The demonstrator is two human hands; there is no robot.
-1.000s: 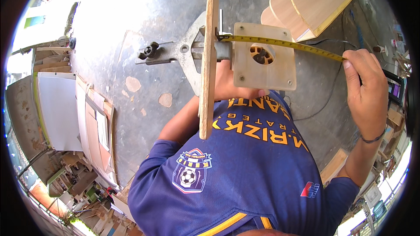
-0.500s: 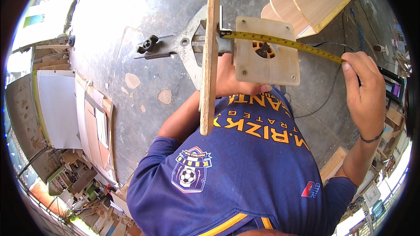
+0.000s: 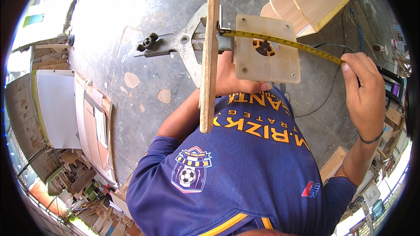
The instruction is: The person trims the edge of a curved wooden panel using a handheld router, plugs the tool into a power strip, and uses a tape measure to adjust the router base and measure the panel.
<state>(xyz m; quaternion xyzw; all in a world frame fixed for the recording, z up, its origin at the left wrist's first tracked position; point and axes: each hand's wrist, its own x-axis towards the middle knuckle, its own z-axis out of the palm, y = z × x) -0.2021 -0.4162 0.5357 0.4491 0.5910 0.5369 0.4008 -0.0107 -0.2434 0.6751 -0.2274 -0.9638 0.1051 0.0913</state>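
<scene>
My left hand [image 3: 232, 78] wraps around the body of a trim router, which is mostly hidden below its translucent square base plate [image 3: 267, 67]. The router bit [image 3: 264, 48] shows in the plate's central hole. Left of the plate, a metal guide [image 3: 188, 54] with a dark wing knob [image 3: 151, 42] carries an upright wooden strip [image 3: 210, 61]. A yellow tape measure blade [image 3: 310, 49] stretches from the strip across the plate, its hooked end by the strip. At the far end, my right hand [image 3: 366, 87] pinches the blade between thumb and fingers; its case cannot be made out.
Curved wood-veneer panels [image 3: 315, 0] lie on the concrete floor [image 3: 148, 122] at the upper right. Dark cables run across the floor on the right. Leaning sheets and boards [image 3: 61, 109] stand at the left, with wood scraps [image 3: 83, 179] piled at the lower left.
The router, its guide and the wooden strip have tilted or shifted very slightly. Both hands keep their grips, and the tape stays stretched across the plate.
</scene>
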